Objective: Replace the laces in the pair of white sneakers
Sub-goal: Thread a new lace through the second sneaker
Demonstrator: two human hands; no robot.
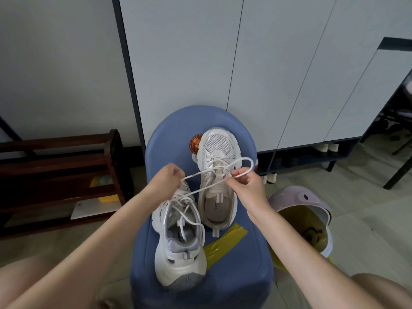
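Observation:
Two white sneakers stand on a blue stool (169,139). The far sneaker (219,175) points away from me, and a white lace (209,170) is threaded through its eyelets. My left hand (167,180) pinches one end of that lace and holds it out to the left. Over the tongue, my right hand (245,186) pinches the other part, which arcs up in a loop (247,161) above the shoe. The near sneaker (180,239) lies closer to me with its own lace loose across its opening.
A strip of yellow tape (223,244) lies on the stool by the near sneaker. A pink bin with a yellow liner (305,217) stands at the right. A dark wooden shoe rack (60,172) is at the left, and grey cabinet doors (223,63) rise behind.

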